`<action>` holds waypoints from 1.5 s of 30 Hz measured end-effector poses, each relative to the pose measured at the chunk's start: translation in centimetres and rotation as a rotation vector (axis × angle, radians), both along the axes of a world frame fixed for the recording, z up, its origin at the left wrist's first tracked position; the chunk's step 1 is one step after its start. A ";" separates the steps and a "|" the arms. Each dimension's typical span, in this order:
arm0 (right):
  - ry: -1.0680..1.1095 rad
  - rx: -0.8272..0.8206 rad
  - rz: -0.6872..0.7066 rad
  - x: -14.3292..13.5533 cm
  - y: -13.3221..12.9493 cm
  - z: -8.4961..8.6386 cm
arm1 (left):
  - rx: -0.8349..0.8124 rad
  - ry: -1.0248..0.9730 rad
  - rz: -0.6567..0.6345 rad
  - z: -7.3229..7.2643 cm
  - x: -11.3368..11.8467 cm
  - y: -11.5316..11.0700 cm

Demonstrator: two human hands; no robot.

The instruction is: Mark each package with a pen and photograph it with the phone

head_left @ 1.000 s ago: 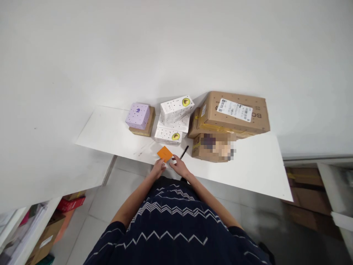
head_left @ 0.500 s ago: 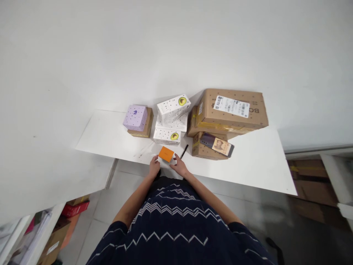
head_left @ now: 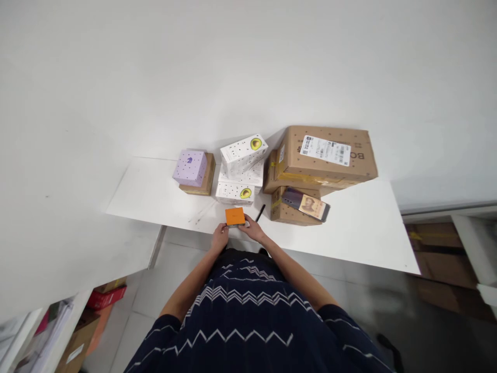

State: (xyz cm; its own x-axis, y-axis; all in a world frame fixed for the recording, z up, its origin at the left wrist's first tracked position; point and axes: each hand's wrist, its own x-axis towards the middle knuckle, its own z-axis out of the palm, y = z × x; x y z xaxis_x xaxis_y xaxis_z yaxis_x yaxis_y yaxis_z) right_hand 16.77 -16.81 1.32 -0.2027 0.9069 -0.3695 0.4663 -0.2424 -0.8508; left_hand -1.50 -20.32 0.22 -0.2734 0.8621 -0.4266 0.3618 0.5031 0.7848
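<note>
A small orange box (head_left: 235, 216) is between my hands near the front edge of the white table (head_left: 361, 228). My left hand (head_left: 220, 235) grips its left side, fingers closed at the lower left corner. On the other side, my right hand (head_left: 253, 229) has its fingers and thumb round the right edge of the box. Just right of the box lies a black pen (head_left: 260, 213). Behind it are white boxes with avocado pictures, one lying in front (head_left: 235, 192) and one on top at the back (head_left: 244, 150).
A lilac box (head_left: 190, 167) rests on a brown box (head_left: 209, 173) at the left. Large cartons (head_left: 330, 155) stand at the right, with a phone (head_left: 306, 203) on a smaller carton (head_left: 289, 213). White shelving (head_left: 468, 243) holds cartons at the far right.
Both hands have closed in on the orange box and now hold it by its sides. The box has turned so that its edges are straighter to me, and its front side shows.
</note>
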 end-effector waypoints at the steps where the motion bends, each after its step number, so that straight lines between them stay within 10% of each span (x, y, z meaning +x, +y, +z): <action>1: -0.006 -0.008 0.009 0.1 0.1 0.2 | 0.002 0.004 -0.001 0.2 0.1 0.0; 13: -0.168 -0.080 0.014 -0.2 -0.2 1.7 | 0.033 -0.047 0.057 0.4 0.0 1.0; 45: -0.083 -0.075 0.059 -0.3 -2.0 -1.0 | 0.020 -0.403 0.074 1.1 0.4 0.5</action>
